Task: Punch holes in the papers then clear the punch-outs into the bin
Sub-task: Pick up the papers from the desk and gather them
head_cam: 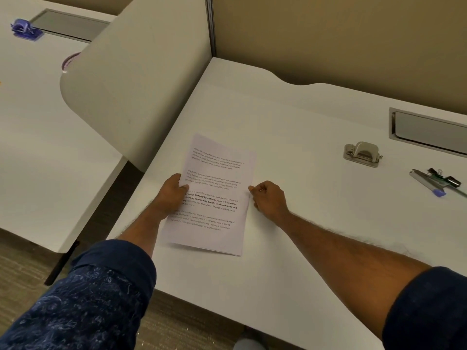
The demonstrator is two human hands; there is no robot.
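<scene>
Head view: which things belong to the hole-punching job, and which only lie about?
Job: papers, held at the edges by left hand and right hand; silver hole punch.
Lying about: black binder clips; purple device on the next desk.
</scene>
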